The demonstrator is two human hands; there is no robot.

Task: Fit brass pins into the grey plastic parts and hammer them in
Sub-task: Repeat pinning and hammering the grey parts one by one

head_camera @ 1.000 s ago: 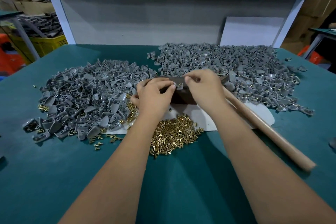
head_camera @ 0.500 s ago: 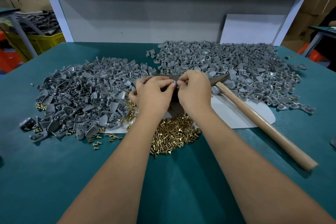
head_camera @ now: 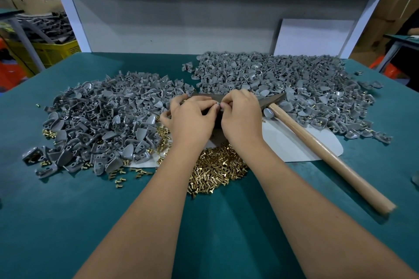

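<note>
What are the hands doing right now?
Left hand: closed, pinching a small grey part.
Right hand: closed, pinching the same part; whether it holds a pin cannot be told.

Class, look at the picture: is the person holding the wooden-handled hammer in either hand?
No: the wooden-handled hammer lies on the green table right of the right hand, while both hands pinch a small grey part together.

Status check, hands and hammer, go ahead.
Left hand and right hand pinch one small grey part together. Hammer lies unheld at right. Nothing in the way.
</note>
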